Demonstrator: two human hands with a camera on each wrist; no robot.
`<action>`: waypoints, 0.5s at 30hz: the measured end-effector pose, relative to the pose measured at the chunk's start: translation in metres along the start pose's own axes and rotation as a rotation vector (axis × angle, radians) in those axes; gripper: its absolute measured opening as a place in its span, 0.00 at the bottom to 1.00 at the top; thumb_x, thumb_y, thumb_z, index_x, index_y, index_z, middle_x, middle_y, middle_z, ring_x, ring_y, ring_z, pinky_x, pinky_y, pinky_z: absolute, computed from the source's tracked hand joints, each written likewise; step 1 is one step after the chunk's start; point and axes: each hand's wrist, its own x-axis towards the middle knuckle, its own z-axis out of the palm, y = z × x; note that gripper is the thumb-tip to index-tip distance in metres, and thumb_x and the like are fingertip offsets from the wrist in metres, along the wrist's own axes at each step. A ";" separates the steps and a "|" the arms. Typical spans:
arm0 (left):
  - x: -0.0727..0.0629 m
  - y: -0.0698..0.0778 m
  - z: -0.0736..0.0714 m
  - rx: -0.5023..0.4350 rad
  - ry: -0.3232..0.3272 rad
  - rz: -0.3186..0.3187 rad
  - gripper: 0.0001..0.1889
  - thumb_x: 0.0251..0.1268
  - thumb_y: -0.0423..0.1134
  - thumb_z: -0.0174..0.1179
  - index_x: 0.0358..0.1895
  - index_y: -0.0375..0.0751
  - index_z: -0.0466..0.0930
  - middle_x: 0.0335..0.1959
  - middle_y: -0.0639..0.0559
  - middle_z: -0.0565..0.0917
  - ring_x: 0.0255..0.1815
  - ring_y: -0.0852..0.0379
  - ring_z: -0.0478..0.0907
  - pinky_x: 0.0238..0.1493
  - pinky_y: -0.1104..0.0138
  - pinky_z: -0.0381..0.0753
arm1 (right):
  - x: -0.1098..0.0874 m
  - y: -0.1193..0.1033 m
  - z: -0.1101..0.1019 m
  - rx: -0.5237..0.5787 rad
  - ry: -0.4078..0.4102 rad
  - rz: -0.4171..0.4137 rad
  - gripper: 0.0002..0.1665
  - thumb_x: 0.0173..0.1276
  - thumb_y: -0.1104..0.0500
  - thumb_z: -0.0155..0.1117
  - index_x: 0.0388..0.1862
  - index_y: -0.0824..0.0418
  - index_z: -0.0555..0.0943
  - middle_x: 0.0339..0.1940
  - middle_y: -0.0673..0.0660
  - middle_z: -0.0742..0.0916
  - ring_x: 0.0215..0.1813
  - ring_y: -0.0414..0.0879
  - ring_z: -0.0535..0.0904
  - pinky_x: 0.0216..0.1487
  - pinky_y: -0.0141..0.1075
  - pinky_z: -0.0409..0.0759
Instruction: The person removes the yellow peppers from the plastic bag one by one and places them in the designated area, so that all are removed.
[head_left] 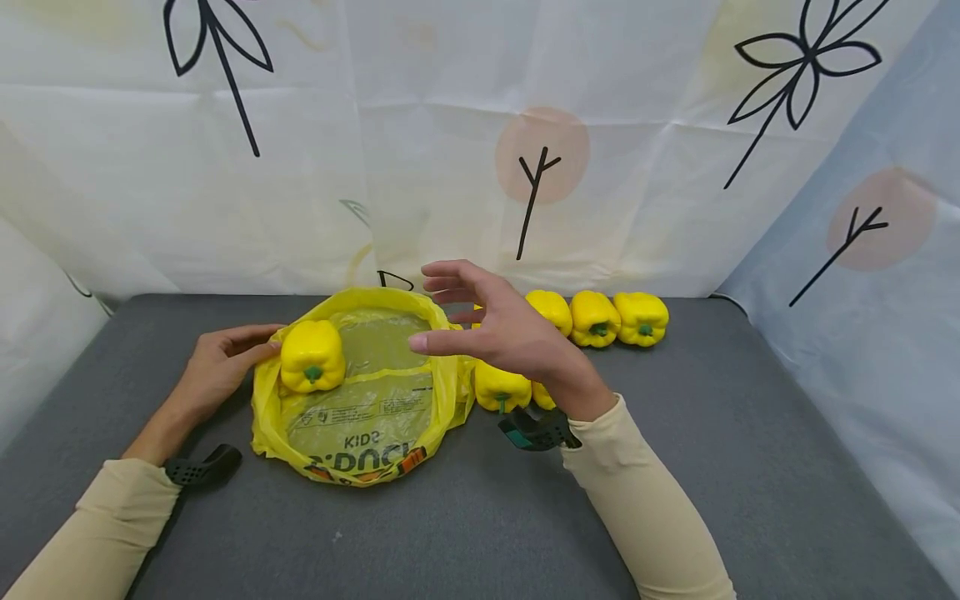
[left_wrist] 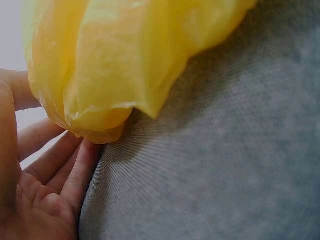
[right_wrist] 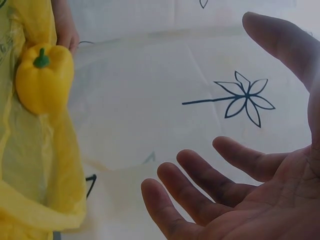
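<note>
A yellow plastic bag [head_left: 444, 392] lies on the grey surface with its mouth spread wide, printed letters showing inside. One yellow bell pepper [head_left: 312, 357] with a green stem sits within its left side. At that side my left hand [head_left: 217, 367] grips the bag's rim between thumb and fingers; the left wrist view shows the crumpled plastic [left_wrist: 110, 60] between them. My right hand [head_left: 510, 325] is raised over the bag's right edge, fingers and thumb spread apart with nothing between them. The right wrist view shows its bare palm [right_wrist: 280, 200].
Behind my right hand stands a row of yellow bell peppers [head_left: 596, 319], reaching to its right. Nearer me, another pepper [head_left: 501, 387] stands against the bag's right side, partly covered by my wrist. A patterned white cloth [head_left: 435, 167] hangs along the back edge.
</note>
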 end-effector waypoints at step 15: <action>0.000 -0.001 0.000 0.020 0.001 -0.008 0.26 0.78 0.48 0.57 0.67 0.31 0.76 0.49 0.77 0.78 0.52 0.77 0.73 0.47 0.83 0.73 | 0.026 -0.009 0.030 0.054 -0.076 -0.026 0.42 0.67 0.54 0.72 0.76 0.55 0.66 0.70 0.48 0.74 0.69 0.41 0.70 0.69 0.36 0.70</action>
